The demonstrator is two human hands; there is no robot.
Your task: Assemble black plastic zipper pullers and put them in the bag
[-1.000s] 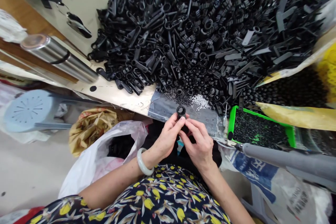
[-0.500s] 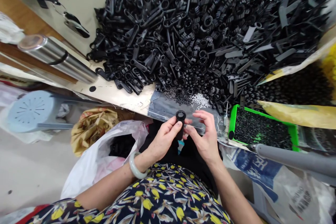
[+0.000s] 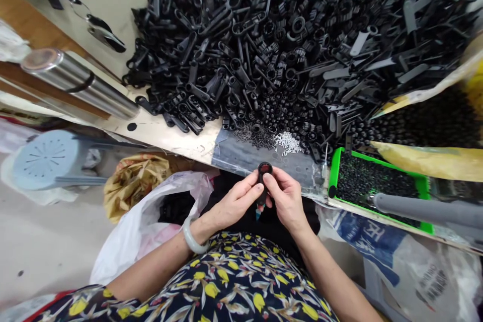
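Both hands meet over my lap, just below the table edge. My left hand (image 3: 234, 204) pinches a small black plastic part (image 3: 263, 171) with a ring-shaped end that points up. My right hand (image 3: 289, 197) is closed on the same part from the right, thumb and forefinger at its ring. A pale bangle (image 3: 191, 238) sits on my left wrist. Just beyond the part lie a small heap of shiny metal pins (image 3: 287, 143) and a cluster of small black rings (image 3: 260, 133).
A huge pile of black plastic handles and rings (image 3: 287, 35) covers the table. A green tray (image 3: 377, 183) of small black pieces stands at right, a grey tube (image 3: 426, 210) across it. A steel cylinder (image 3: 79, 83) lies at left, a white bag (image 3: 151, 221) beside my lap.
My right hand, spread open beside the part half a second ago, has closed back onto its ring end. The part stays in my left hand, now slightly lower and tilted.
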